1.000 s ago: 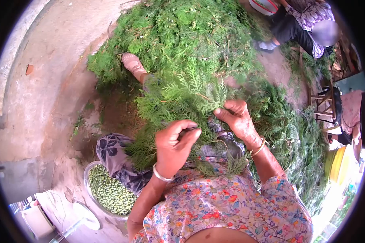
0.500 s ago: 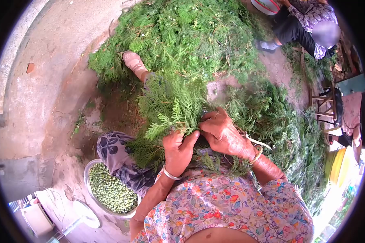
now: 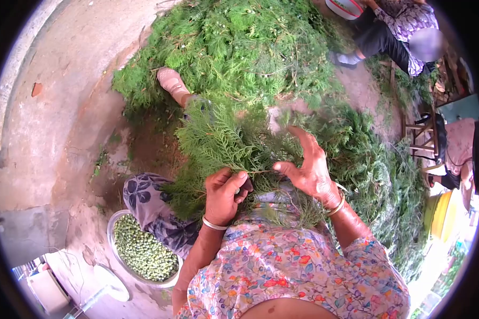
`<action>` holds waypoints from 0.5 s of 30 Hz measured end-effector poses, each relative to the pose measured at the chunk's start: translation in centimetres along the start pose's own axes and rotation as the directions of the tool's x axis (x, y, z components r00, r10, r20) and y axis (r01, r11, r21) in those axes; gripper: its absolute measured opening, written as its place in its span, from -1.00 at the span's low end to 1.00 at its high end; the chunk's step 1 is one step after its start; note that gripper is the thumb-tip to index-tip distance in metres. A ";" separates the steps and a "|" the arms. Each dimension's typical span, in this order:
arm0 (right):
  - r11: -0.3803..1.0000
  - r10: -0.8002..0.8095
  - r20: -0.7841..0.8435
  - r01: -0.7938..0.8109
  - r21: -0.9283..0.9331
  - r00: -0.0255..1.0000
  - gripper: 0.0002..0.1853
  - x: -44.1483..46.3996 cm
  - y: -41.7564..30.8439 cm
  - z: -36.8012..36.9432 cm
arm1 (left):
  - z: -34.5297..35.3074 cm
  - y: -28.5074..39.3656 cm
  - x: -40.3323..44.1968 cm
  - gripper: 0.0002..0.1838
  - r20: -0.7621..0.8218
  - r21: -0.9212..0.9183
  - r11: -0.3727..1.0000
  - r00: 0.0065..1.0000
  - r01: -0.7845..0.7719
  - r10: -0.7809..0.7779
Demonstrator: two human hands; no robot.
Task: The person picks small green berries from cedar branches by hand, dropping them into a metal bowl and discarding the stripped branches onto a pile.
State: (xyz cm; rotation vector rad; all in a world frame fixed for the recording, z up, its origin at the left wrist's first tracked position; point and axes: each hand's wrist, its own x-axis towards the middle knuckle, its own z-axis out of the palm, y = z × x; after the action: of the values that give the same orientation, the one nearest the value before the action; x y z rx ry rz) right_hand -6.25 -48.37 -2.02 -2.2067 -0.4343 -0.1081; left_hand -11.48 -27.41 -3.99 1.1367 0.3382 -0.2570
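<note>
My left hand (image 3: pixel 224 195) is closed in a pinch over my lap, its fingertips at the base of a feathery green sprig (image 3: pixel 226 143); a small green bit shows between its fingers. To the right, my right hand (image 3: pixel 310 169) is spread, thumb and fingers apart, with the thumb tip close to the thin stem end. More cut greenery lies across my lap under both hands. A bowl (image 3: pixel 112 234) full of small green cones (image 3: pixel 143 250) stands beside my knee at the lower left.
A large heap of green branches (image 3: pixel 234 53) lies ahead, with more branches (image 3: pixel 367 175) at the right. Another person (image 3: pixel 404 26) sits at the upper right near a red-rimmed bowl (image 3: pixel 346 8). A wooden stool (image 3: pixel 423 139) stands at the right edge.
Both hands came together at the sprig, then parted again. My right hand has opened and moved slightly right and up; my left hand has stayed low, pinching the sprig.
</note>
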 end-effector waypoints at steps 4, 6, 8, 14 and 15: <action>0.952 0.103 0.281 -0.013 -0.306 0.954 -0.07 -0.7 -0.4 -0.7 | 0.1 0.3 -0.2 -0.69 0.008 0.072 0.993 0.995 0.094 -0.095; 0.931 0.192 0.399 -0.037 -0.364 0.897 -0.06 -1.0 -1.2 -1.0 | 0.2 0.3 -0.2 -0.71 -0.008 0.020 0.993 0.993 0.116 -0.116; 0.924 0.186 0.401 -0.022 -0.381 0.897 -0.08 -1.2 -1.0 -1.1 | 0.1 0.3 -0.3 -0.73 -0.023 -0.033 0.990 0.990 0.139 -0.139; 0.975 0.159 0.437 -0.072 -0.209 0.885 -0.14 0.1 -0.7 -1.2 | -0.5 -0.5 0.3 -0.83 0.012 -0.310 0.939 0.989 0.147 -0.151; 0.963 0.251 0.432 -0.176 -0.205 0.866 -0.14 0.4 -0.9 -1.1 | -0.2 -0.8 0.3 -0.82 -0.053 -0.322 0.941 0.991 0.101 -0.125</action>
State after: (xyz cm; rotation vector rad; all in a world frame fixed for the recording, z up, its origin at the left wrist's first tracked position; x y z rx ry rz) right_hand -6.08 -48.62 -0.53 -2.4200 -0.4404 0.5250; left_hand -11.53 -27.55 -4.80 0.8094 0.4924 -0.2521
